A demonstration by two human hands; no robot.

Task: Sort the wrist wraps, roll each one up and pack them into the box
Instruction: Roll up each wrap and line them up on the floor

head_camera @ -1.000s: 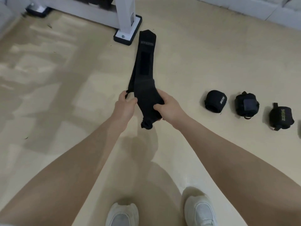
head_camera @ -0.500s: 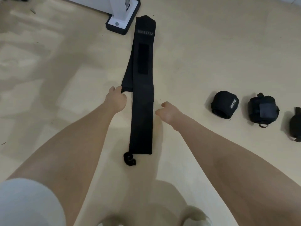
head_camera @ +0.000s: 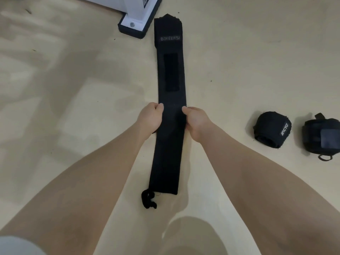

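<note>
Two hands pinch one flat wrap (head_camera: 170, 115) at mid-length on the floor (head_camera: 73, 107).
Left hand (head_camera: 150, 117) and right hand (head_camera: 196, 122) each grip an edge; a slack start could leave the roll loose or crooked. Its far end reads "BOKEERS"; a rolled wrap (head_camera: 272, 131) to the right reads "CVO". No box shows.

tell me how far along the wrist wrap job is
Done: two rolled wraps sit on the floor at right. In hand: the left hand and right hand hold the flat unrolled wrap by its edges. Left: rolling it and packing; no box is in view.
</note>
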